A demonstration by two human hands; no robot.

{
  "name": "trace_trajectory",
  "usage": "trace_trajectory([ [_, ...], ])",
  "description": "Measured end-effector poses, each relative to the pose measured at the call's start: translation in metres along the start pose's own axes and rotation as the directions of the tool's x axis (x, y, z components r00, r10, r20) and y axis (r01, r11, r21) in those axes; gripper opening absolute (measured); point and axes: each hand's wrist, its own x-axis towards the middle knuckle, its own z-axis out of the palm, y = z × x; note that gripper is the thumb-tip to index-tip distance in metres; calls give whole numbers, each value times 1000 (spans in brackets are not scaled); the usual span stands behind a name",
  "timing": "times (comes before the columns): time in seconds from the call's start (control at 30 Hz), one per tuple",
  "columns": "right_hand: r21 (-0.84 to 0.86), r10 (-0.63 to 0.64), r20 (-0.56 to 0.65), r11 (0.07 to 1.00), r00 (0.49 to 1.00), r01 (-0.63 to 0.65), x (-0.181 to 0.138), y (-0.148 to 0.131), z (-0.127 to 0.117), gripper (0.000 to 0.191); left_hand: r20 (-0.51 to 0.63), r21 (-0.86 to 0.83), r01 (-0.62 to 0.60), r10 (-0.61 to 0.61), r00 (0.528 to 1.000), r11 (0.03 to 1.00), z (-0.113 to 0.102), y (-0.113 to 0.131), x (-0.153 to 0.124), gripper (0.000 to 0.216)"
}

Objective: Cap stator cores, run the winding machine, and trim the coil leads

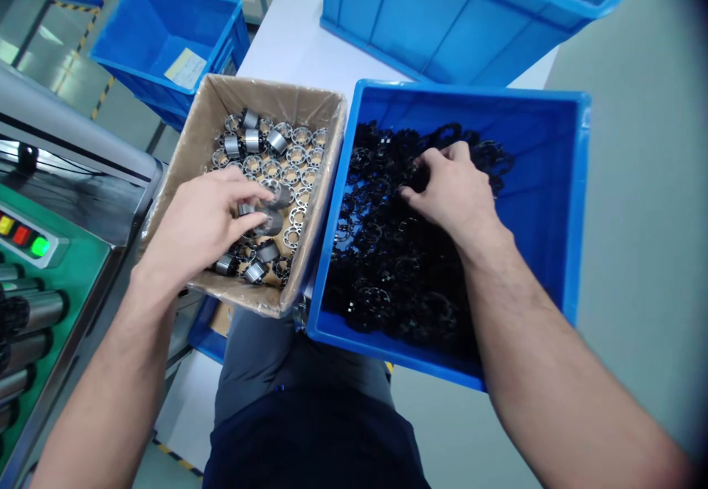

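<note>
An open cardboard box [271,92], its walls covered in clear film, stands beside a deep blue bin [558,238], their neighbouring sides close together. In the box, pale metal rings [290,174] sit in loose rows on a brown bottom, most plainly along the right-hand side, and several metal cores [253,140] with dark ends lie over them, grouped near the far left corner and again toward the near side. The left hand [204,216] reaches over the box's left wall, thumb and fingers a little apart at two grey cores [270,223] near the middle; the fingertips meet them, yet I cannot tell whether either is firmly gripped. The blue bin holds a heap of black ring-shaped parts [387,268], thicker on its left, with bare blue wall to the right. The right hand [456,186] is down in that heap, thumb and fingers curled with a narrow gap; the parts are so dark there that I cannot tell if one is held. Beyond stands a taller blue crate [420,32] on a white table [287,39], with something brown inside. Farther left, a lower blue tub [144,24] contains a paper slip [186,68]
</note>
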Motion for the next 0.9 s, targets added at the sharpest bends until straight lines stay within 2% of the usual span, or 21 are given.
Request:
trace_trajectory([
  [0.03,-38,-1,30,999,1000,2,0,-4,0,28,-88,-199,4,-22,996,980,-1,0,-5,23],
  [0.07,-80,1,67,997,998,4,0,-8,1,25,-147,-403,12,-78,986,915,1,2,-8,25],
  [0.1,-110,7,96,994,995,4,0,-12,1,22,-168,-591,25,-154,974,806,5,6,-11,27],
  [0.17,-105,7,114,994,994,5,0,-19,1,24,-98,-845,77,-295,951,529,19,15,-14,30],
  [0.2,-81,-1,107,997,994,10,1,-21,0,34,-43,-909,103,-338,940,404,28,21,-15,32],
  [0.27,-33,-26,96,999,995,30,0,-25,-3,56,54,-966,142,-370,928,215,44,31,-15,38],
  [0.3,-21,-30,93,999,995,33,0,-26,-6,58,93,-977,155,-363,927,144,52,35,-16,40],
  [0.37,-7,-3,66,1000,998,3,0,-27,-13,48,160,-982,186,-337,928,45,64,42,-18,36],
  [0.47,91,71,2,993,998,-71,0,-27,-23,37,187,-977,210,-339,922,30,77,47,-24,39],
  [0.57,296,125,29,946,992,-128,2,-26,-27,36,177,-976,209,-337,925,60,83,47,-30,52],
  [0.63,440,166,50,881,985,-171,2,-27,-28,37,191,-975,217,-326,926,45,85,46,-32,55],
  [0.7,618,176,88,762,980,-193,0,-33,-29,32,196,-975,219,-334,922,32,85,46,-33,57],
  [0.8,826,59,192,530,980,-194,-13,-54,-37,23,166,-980,195,-354,920,48,86,47,-32,54],
  [0.87,898,-123,274,387,954,-208,-29,-75,-44,23,127,-984,161,-347,929,70,87,49,-32,54],
  [0.9,920,-223,307,318,925,-229,-38,-86,-46,22,105,-987,140,-334,937,83,89,50,-32,54],
])
